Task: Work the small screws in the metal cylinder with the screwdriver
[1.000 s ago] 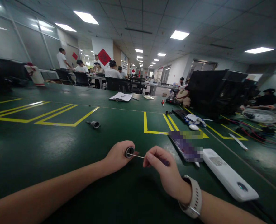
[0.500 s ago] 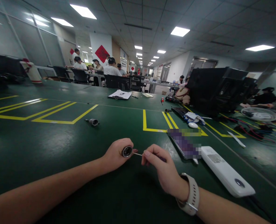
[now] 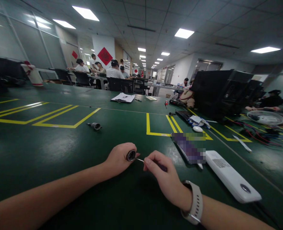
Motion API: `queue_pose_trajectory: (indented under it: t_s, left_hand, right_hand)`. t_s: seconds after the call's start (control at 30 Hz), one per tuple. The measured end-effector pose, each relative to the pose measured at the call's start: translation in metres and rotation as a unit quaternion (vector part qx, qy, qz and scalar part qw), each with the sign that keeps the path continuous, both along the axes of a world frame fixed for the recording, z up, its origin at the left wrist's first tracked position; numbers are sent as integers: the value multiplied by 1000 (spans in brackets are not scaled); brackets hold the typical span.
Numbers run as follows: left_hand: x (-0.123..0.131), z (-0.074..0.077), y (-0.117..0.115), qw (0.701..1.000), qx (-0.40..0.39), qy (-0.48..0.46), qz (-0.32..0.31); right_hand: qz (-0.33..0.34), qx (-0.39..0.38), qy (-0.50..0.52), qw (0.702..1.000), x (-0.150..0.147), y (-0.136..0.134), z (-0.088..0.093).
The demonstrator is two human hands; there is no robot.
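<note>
fingers of the left hand wrap a metal part; the right hand pinches a thin-shafted tool. open surface lies ahead between tape edges.

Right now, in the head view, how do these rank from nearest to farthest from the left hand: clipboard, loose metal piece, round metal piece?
1. Round metal piece: held in the left hand.
2. Loose metal piece: ahead, to the left.
3. Clipboard: farthest, roughly straight ahead.
</note>
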State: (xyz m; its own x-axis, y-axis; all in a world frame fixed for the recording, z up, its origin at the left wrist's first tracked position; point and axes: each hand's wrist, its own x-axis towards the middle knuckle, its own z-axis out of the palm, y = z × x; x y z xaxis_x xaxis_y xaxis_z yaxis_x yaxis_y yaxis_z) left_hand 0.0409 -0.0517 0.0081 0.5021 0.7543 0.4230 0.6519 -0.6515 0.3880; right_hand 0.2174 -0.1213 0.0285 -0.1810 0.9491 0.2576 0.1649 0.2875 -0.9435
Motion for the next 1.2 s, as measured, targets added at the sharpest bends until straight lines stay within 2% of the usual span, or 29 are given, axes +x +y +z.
queue_pose_trajectory:
  t_s: [0.1, 0.2, 0.33, 0.47, 0.53, 0.6, 0.77, 0.83, 0.9, 1.0, 1.1, 1.2]
  left_hand:
    - [0, 1, -2, 1000, 12, 15, -11]
    - [-1, 2, -2, 999, 5, -1, -32]
    - [-2, 2, -1, 999, -11, -22, -39]
    - [-2, 2, 0, 998, -34, -41, -45]
    - [-2, 3, 0, 997, -39, -45, -45]
    - [-2, 3, 0, 998, -41, -41, -35]
    - [1, 4, -2, 999, -40, 1, 19]
    - [2, 4, -2, 999, -32, 25, 23]
    - [2, 3, -2, 999, -24, 36, 15]
    - [2, 3, -2, 1000, -21, 21, -3]
    - [0, 2, -1, 1000, -25, -8, -11]
    - [-1, 0, 1, 999, -37, -33, -11]
  right_hand:
    - [16, -2, -8, 1000, -1, 0, 0]
    - [30, -50, 99, 993, -1, 6, -4]
    - [42, -147, 256, 954, -3, 13, -8]
    - [52, -185, 310, 931, -5, 14, -9]
    - [50, -185, 308, 932, -6, 13, -10]
    - [41, -160, 282, 945, -6, 12, -11]
    - [-12, -52, 123, 991, -3, 6, -9]
    - [-16, -36, 70, 997, -2, 5, -9]
    - [-4, -45, 76, 996, -3, 6, -9]
    - [16, -105, 186, 977, -4, 11, -10]
    - [31, -195, 298, 934, -4, 17, -11]
    - [37, -250, 349, 902, -4, 21, -11]
